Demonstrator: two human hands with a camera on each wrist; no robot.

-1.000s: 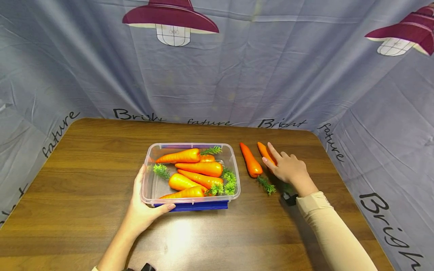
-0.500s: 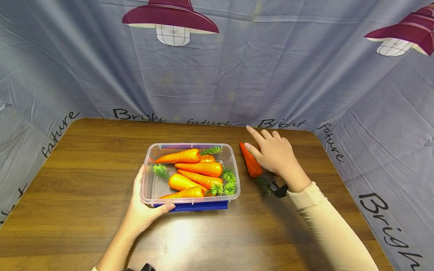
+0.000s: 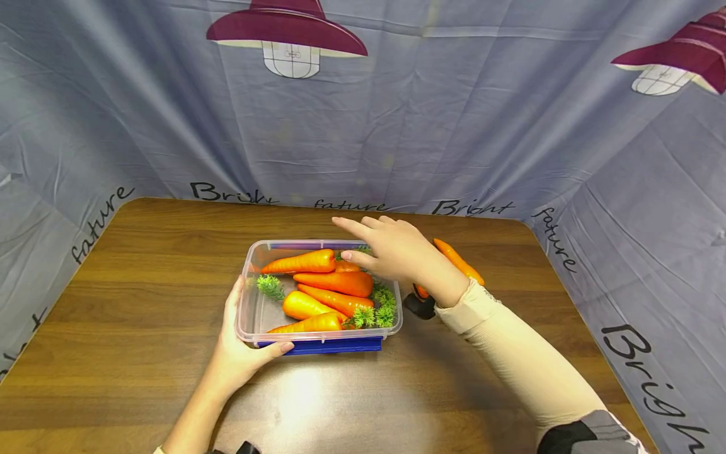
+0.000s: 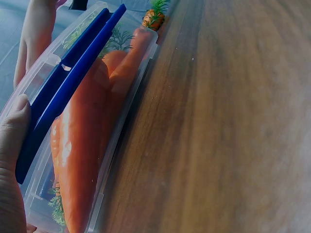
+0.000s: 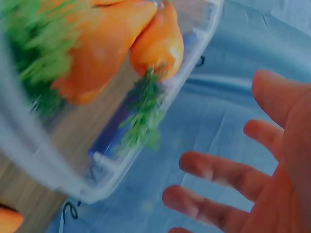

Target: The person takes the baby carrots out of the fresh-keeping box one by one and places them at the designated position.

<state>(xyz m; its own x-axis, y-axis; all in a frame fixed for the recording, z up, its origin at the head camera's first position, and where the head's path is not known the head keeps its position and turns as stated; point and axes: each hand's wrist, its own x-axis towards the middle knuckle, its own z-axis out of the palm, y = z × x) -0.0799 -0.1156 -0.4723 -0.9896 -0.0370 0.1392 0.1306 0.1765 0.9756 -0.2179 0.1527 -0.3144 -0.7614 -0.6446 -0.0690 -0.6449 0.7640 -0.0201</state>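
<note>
A clear plastic food container (image 3: 244,315) with blue side latches (image 3: 340,345) holds several orange carrots (image 3: 333,284) with frilly green tops. My left hand (image 3: 241,356) grips its front left corner, thumb along the front latch and fingers on the left side. In the left wrist view the thumb (image 4: 15,126) lies beside that latch. Over the container's back right corner hovers my right hand (image 3: 394,249), fingers spread and nothing in them. The right wrist view shows these fingers (image 5: 228,177) apart from the container's wall.
Right of the container one carrot (image 3: 456,258) lies on the wooden table (image 3: 142,302). Another carrot (image 3: 421,291) there is mostly hidden under the right wrist. A grey-blue curtain (image 3: 397,126) surrounds the table at the back and sides.
My right hand has moved left, from above the two loose carrots to the container's back right corner, carrying nothing. The left hand and the container stay put.
</note>
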